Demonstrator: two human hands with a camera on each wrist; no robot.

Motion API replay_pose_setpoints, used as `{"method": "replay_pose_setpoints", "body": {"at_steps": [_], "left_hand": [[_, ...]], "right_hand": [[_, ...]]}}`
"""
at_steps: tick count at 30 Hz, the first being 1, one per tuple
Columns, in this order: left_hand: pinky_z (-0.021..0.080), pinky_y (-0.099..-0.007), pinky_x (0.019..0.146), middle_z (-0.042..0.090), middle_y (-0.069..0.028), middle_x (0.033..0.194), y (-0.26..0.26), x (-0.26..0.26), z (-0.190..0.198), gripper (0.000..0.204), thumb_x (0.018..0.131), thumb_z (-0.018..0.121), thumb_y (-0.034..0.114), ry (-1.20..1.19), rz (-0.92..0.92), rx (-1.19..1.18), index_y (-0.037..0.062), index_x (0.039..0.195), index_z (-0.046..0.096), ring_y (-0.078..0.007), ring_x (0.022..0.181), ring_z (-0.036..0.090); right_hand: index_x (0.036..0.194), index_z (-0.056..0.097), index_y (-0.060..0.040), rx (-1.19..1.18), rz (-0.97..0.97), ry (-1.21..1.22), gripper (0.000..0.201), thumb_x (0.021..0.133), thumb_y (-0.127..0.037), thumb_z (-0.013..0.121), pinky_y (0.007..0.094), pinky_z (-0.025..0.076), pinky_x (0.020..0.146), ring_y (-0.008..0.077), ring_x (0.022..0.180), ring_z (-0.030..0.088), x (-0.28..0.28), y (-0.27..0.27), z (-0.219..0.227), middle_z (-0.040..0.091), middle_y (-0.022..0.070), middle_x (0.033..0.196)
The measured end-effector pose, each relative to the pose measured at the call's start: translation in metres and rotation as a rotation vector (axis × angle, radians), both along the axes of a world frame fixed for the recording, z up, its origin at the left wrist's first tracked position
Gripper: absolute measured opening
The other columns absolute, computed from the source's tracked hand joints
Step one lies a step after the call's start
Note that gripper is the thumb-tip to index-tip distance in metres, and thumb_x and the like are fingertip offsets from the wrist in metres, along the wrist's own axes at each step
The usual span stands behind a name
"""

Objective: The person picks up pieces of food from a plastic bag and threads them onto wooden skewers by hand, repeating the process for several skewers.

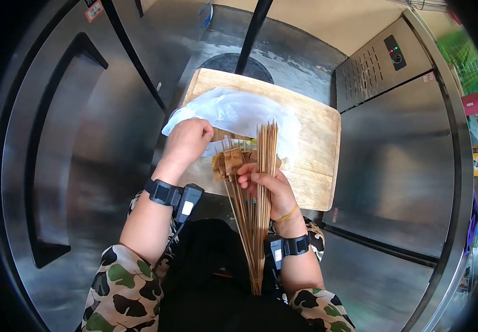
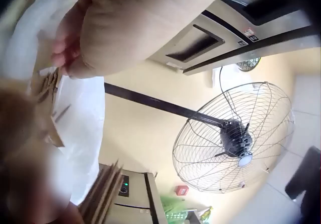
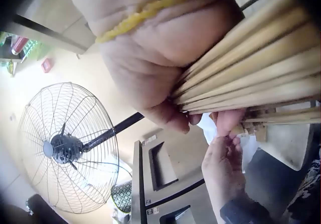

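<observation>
The right hand (image 1: pixel 275 191) grips a thick bundle of thin wooden skewers (image 1: pixel 266 144), tips up. Several skewers carrying folded brown pieces (image 1: pixel 232 159) lean against the bundle's left side, by the right fingertips. Above a white plastic bag (image 1: pixel 233 105), the left hand (image 1: pixel 188 143) has its fingers curled at the left end of a brown sheet (image 1: pixel 225 134), seemingly pinching it. In the left wrist view the left fingers (image 2: pixel 67 56) meet the brown sheet's edge. The right wrist view shows skewers (image 3: pixel 251 68) fanning from the right hand; the left hand (image 3: pixel 220 171) is beyond them.
Under the bag is a wooden board (image 1: pixel 316 160) with rounded corners. Steel cabinets stand to the left (image 1: pixel 106 144) and right (image 1: pixel 394 166). A black pole (image 1: pixel 252 36) rises behind the board, and a caged fan (image 2: pixel 235 138) shows in the left wrist view.
</observation>
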State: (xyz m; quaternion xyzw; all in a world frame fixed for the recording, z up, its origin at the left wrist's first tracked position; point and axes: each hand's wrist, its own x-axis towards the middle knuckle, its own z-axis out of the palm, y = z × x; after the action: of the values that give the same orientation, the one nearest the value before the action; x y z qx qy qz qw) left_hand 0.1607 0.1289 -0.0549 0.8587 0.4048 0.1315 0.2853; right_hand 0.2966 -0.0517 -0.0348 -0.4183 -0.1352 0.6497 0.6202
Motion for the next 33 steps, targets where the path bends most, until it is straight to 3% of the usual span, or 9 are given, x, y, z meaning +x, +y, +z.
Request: {"method": "replay_pose_setpoints", "body": {"at_steps": [2,5,12,21,33], "left_hand": [[0.046,-0.0392,0.081,0.062,-0.0114,0.104,-0.004,0.003,0.000,0.024,0.074,0.063,0.008,0.069,0.001,0.036,0.0053,0.098,0.062,-0.0322,0.094,0.058],[0.046,-0.0397,0.082,0.061,-0.0124,0.106,-0.004,0.010,-0.022,0.031,0.073,0.064,0.008,0.100,0.010,0.000,0.0065,0.104,0.059,-0.0324,0.096,0.058],[0.048,-0.0411,0.079,0.063,-0.0146,0.101,-0.012,0.020,-0.011,0.045,0.070,0.071,0.016,0.272,0.019,0.112,0.0073,0.111,0.056,-0.0337,0.092,0.060],[0.049,-0.0401,0.070,0.065,-0.0133,0.074,-0.006,0.017,-0.016,0.012,0.073,0.068,0.020,0.149,0.046,0.089,0.0096,0.079,0.069,-0.0311,0.074,0.063],[0.048,-0.0406,0.070,0.064,-0.0136,0.081,-0.006,0.014,-0.020,0.017,0.068,0.071,0.014,0.178,0.004,0.061,0.0084,0.082,0.064,-0.0314,0.079,0.061]], "right_hand": [[0.094,0.059,0.0017,0.007,-0.011,-0.037,0.015,0.083,-0.007,0.054,0.0233,0.045,0.071,0.0116,0.075,0.057,-0.001,0.000,-0.004,0.061,0.0059,0.084],[0.089,0.059,-0.0008,-0.002,-0.019,-0.064,0.011,0.082,-0.008,0.055,0.0227,0.043,0.066,0.0106,0.071,0.053,-0.001,-0.002,-0.003,0.058,0.0034,0.080],[0.084,0.060,-0.0027,0.007,-0.006,-0.056,0.007,0.081,-0.009,0.057,0.0223,0.040,0.063,0.0097,0.067,0.050,0.001,-0.004,-0.007,0.058,0.0024,0.077],[0.084,0.060,-0.0030,-0.026,-0.026,-0.042,0.007,0.081,-0.009,0.059,0.0219,0.040,0.062,0.0096,0.067,0.050,0.000,-0.005,-0.006,0.057,0.0015,0.075],[0.083,0.060,-0.0032,-0.042,-0.014,-0.064,0.006,0.082,-0.009,0.059,0.0210,0.039,0.061,0.0091,0.066,0.049,-0.004,-0.002,-0.003,0.057,0.0013,0.074]]}}
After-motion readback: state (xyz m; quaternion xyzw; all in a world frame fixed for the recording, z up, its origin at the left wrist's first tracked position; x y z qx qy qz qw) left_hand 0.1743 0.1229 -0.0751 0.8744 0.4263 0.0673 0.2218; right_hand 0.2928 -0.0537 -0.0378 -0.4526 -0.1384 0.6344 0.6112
